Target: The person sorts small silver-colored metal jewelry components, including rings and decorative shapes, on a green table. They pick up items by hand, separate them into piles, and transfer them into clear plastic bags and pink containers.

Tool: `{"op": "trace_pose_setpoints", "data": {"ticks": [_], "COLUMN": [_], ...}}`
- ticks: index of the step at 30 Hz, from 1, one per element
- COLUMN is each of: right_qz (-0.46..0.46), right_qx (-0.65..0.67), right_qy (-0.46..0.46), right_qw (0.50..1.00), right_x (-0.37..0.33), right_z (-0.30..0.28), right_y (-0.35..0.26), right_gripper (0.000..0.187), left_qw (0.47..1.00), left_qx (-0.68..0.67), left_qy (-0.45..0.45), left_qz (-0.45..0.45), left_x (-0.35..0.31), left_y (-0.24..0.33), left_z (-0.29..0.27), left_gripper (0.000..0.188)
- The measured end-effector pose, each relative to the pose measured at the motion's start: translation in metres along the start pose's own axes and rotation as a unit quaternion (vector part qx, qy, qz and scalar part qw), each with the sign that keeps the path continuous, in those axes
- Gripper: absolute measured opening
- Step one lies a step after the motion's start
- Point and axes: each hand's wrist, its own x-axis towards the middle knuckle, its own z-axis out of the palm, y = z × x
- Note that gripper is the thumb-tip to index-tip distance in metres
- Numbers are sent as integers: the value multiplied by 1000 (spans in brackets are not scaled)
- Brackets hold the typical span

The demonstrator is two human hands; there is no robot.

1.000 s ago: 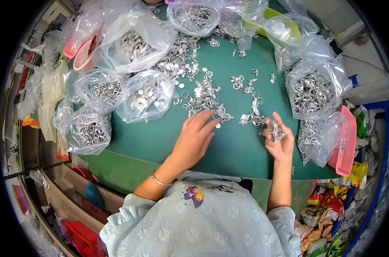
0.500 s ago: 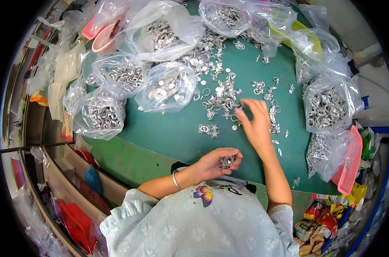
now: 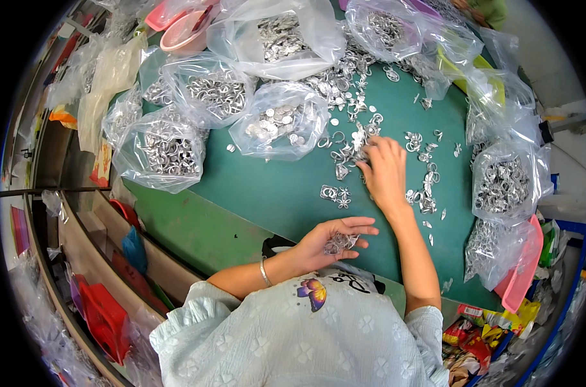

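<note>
My left hand (image 3: 325,244) is palm up near the table's front edge, its fingers loosely cupped around several silver rings (image 3: 340,243). Ahead and to the right, my right hand (image 3: 386,171) reaches down to a loose pile of silver metal pieces (image 3: 344,155), its thumb and bent fingers at the pile's right side. Whatever lies between those fingertips is hidden. A square openwork piece (image 3: 329,192) and a flower-shaped piece (image 3: 344,197) lie just in front of the pile. More small pieces (image 3: 428,187) are scattered to the right of my hand.
Clear plastic bags of rings (image 3: 170,155) and round flat pieces (image 3: 280,126) line the green table's (image 3: 241,193) left and far sides. Another ring bag (image 3: 502,184) stands at the right by a pink tray (image 3: 525,264). A lime-green basin (image 3: 489,80) sits far right.
My right hand has come in closer to the pile, its fingertips now at the pieces. The fingers of my left hand have loosened and stretched out around the rings. The whole view has shifted.
</note>
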Motion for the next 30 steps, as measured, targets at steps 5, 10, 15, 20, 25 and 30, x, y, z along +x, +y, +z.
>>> {"op": "trace_pose_setpoints", "data": {"ticks": [5, 10, 15, 20, 25, 30], "right_qz": [126, 112, 32, 139, 38, -17], "right_qx": [239, 328, 77, 335, 277, 129], "right_qy": [-10, -107, -23, -131, -122, -111], "right_qw": [963, 932, 996, 922, 952, 985], "right_x": [-33, -31, -8, -18, -17, -22], "right_z": [-33, -36, 2, -32, -27, 4], "right_y": [-17, -27, -27, -39, -43, -43], "right_gripper": [30, 29, 25, 23, 35, 37], "left_qw": [979, 984, 990, 982, 973, 982], "left_qx": [-168, -156, -132, -166, -203, -161], "left_qy": [-88, 35, -45, 22, 79, -34], "left_qz": [72, 74, 23, 85, 71, 95], "left_x": [-7, -7, -8, -25, -24, -30], "left_y": [5, -2, -15, -5, -8, -14], "left_z": [-2, -11, -25, -6, -20, -30], "left_gripper": [49, 40, 22, 29, 34, 35]}}
